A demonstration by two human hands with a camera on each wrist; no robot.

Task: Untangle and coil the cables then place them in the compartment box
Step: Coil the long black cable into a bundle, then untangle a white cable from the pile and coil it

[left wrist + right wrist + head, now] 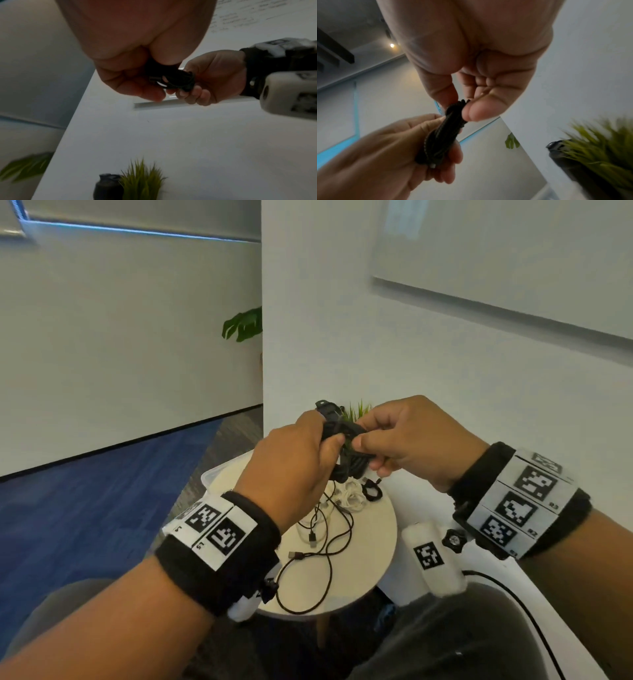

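A coiled black cable [346,457] [176,79] [443,136] is held up above the round table [373,556]. My left hand [301,453] [399,148] grips the bundle's lower part, its fingers curled round it. My right hand [394,440] [205,83] pinches the bundle's upper end between thumb [477,108] and forefinger. On the table below lie a loose tangle of thin black cables [318,553], a coiled white cable [351,496] and a small black coil [371,491]. A clear plastic box's corner [215,474] shows behind my left hand.
A small green grass plant [358,409] [142,180] [597,146] and a dark object [108,186] beside it stand at the table's back by the white wall. A whiteboard [507,268] hangs on that wall. Blue carpet [85,501] lies to the left.
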